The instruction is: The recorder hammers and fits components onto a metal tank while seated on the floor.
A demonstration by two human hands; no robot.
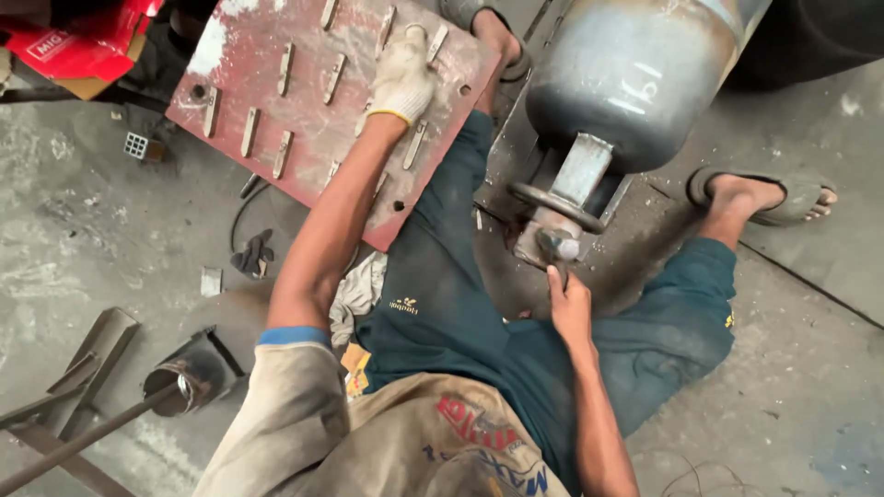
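The left hand (401,78), in a white glove, reaches far out and lies with fingers curled on the red metal plate (249,55), touching one of the little metal strips (416,143) that lie on it in rows, long way up and down. The bare right hand (568,308) stays close to the body — shut tight on a hammer (558,247), whose head sits just under the ring foot (555,204) of the big grey gas tank (635,69). No box or bowl is near.

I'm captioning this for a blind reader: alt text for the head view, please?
Seated on a concrete floor, a person's gloved left hand rests on a red metal plate of small bars, while the bare right hand grips a hammer at a grey cylinder's base ring.
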